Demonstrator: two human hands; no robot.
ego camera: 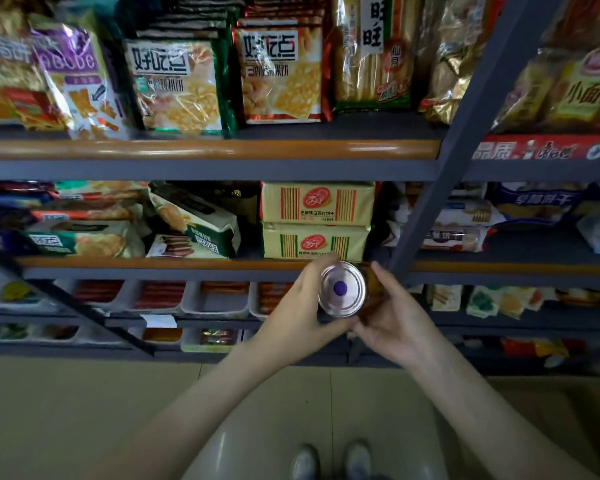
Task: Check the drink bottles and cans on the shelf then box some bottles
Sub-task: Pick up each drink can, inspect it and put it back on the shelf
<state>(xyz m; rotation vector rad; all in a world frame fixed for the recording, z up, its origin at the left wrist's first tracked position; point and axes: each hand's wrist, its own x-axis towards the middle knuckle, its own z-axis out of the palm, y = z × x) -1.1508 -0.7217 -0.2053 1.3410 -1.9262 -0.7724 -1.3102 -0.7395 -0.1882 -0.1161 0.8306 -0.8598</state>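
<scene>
The can point(342, 289), silvery end toward you, is clasped by your left hand point(291, 313) and right hand point(395, 320) before the snack shelf point(153, 263): checking seems underway, boxing not yet begun.

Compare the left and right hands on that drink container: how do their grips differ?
The left hand wraps the drink container at its silver, purple-dotted end, nearest the camera; the right hand holds the brown body behind that end. The left hand reaches in from the left side, the right hand from the right and below. Both curl their fingers round it, in front of the shelves.
</scene>
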